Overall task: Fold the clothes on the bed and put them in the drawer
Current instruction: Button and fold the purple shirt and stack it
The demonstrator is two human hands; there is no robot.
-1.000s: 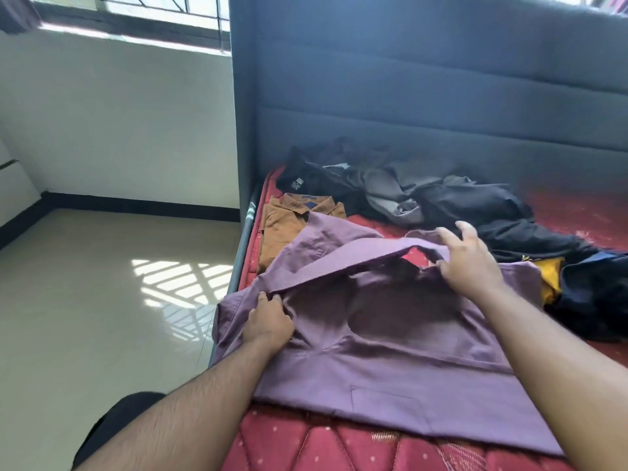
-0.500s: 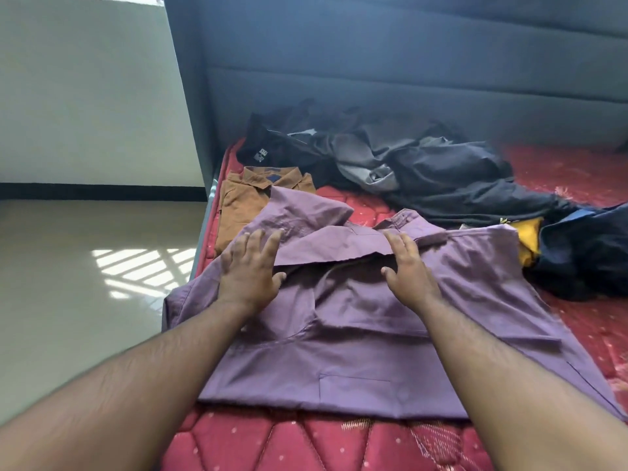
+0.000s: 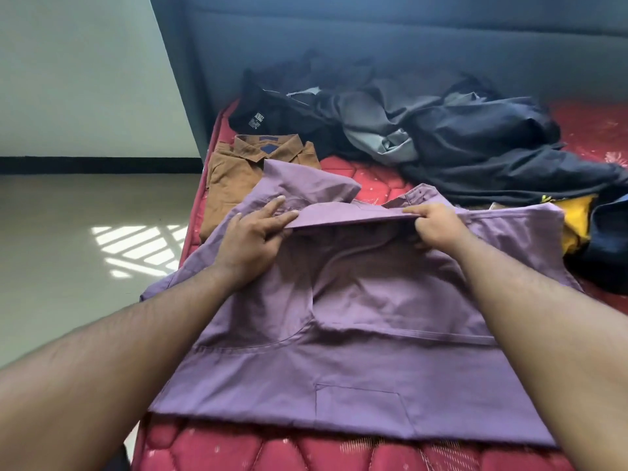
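A purple shirt (image 3: pixel 356 334) lies spread on the red mattress (image 3: pixel 306 450) in front of me. My left hand (image 3: pixel 253 241) pinches the left end of its folded far edge, thumb under the fabric and fingers on top. My right hand (image 3: pixel 436 226) grips the same edge further right, fingers curled round it, lifting it slightly off the shirt. A folded brown shirt (image 3: pixel 244 175) lies just beyond the purple one at the bed's left edge. No drawer is in view.
A heap of dark and grey clothes (image 3: pixel 441 130) lies against the grey headboard (image 3: pixel 373 45). A yellow garment (image 3: pixel 574 219) and a dark blue one (image 3: pixel 611 246) lie at right. Tiled floor (image 3: pixel 85 249) runs along the bed's left side.
Both hands lay flat on the purple shirt half a second ago; now each has taken hold of its folded far edge and raised it. The camera has moved closer.
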